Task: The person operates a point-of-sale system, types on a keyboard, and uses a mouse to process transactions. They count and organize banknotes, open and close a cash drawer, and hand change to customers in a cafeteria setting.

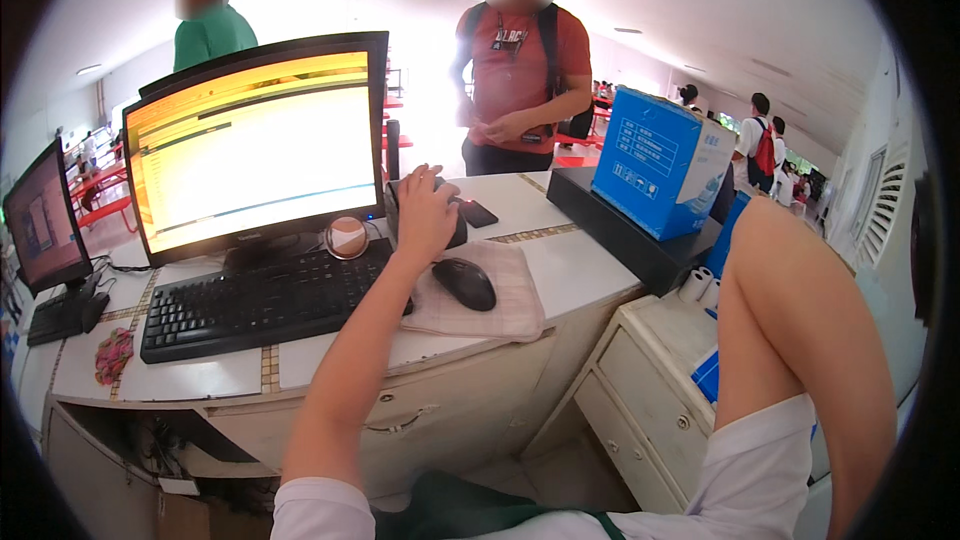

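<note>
My left hand [425, 210] reaches across the counter and lies over a small black box-shaped device [458, 232], its fingers spread and slightly bent on top. The hand covers much of the device, so its kind is unclear. A black computer mouse [465, 284] sits on a pale checked cloth [520, 290] just nearer than that hand. To its left are a black keyboard [265, 297] and a large lit monitor [255, 150]. My right arm is bent, with the elbow raised at the right side; the hand itself is out of the picture.
A person in a red shirt [525, 55] stands across the counter; another in green [213, 37] is farther left. A blue box [660, 160] rests on a long black case [625, 225]. A flat dark phone-like object [478, 212] lies behind the mouse. White drawers [640, 380] stand at right.
</note>
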Demonstrator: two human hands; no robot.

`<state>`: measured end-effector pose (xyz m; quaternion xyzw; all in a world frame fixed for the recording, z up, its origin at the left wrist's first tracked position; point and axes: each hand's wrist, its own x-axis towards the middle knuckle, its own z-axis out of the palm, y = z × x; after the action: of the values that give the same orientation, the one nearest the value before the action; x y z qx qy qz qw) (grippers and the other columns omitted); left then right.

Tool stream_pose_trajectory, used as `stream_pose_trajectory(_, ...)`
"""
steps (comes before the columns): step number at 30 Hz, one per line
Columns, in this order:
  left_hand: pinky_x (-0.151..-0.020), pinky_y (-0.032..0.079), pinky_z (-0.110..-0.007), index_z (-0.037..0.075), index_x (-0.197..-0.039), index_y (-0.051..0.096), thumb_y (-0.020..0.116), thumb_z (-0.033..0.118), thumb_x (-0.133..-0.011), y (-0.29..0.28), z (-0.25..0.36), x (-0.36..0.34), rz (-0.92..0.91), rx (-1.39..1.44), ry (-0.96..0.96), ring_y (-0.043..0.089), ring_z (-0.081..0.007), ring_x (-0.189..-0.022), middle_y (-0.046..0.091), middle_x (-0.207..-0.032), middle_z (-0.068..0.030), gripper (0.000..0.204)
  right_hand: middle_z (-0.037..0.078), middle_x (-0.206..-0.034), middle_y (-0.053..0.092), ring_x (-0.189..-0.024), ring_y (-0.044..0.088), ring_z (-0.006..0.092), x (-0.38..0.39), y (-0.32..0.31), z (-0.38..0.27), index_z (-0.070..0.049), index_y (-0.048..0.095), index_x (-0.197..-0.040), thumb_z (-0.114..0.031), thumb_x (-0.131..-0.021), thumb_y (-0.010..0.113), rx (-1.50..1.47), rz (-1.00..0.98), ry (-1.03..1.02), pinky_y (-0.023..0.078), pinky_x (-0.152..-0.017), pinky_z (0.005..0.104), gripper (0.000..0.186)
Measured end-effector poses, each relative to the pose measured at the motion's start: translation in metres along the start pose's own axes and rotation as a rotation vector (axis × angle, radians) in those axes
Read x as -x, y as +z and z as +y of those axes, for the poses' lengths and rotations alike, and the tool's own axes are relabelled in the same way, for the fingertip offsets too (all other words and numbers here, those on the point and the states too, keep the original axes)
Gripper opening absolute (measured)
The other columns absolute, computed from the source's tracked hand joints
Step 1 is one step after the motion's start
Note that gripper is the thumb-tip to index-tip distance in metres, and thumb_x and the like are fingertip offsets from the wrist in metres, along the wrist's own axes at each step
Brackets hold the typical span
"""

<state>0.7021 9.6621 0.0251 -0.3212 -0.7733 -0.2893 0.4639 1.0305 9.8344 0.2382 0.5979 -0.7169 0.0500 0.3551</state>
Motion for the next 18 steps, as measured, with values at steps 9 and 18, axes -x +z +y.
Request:
stream_pose_trajectory(9,-0.114,0.03,-0.054,0.009,-0.102,0.071,0.074,0.012,-0.081,-0.004,-0.006,-0.005,-0.004,0.003,0.073,0.042,-0.0377,-0.138,0.055,-0.138,-0.015,0.022,0.013,-0.132,0.059,-0.113,0.058,0.0252,0.007,-0.001,-0.006,-0.005,0.054,-0.136,-0.037,-0.106,0.051,0.018,0.055,-0.047,0.046,-0.102,0.038,0.044)
stream_pose_trajectory(18,-0.114,0.03,-0.053,0.011,-0.103,0.071,0.075,0.012,-0.08,-0.001,-0.01,-0.005,-0.035,0.017,0.075,0.042,-0.0381,-0.138,0.055,-0.14,-0.0151,0.023,0.014,-0.132,0.058,-0.111,0.058,0.0265,0.018,-0.01,-0.018,-0.005,0.053,-0.135,-0.038,-0.106,0.051,0.016,0.145,-0.128,0.045,-0.103,0.0395,0.044)
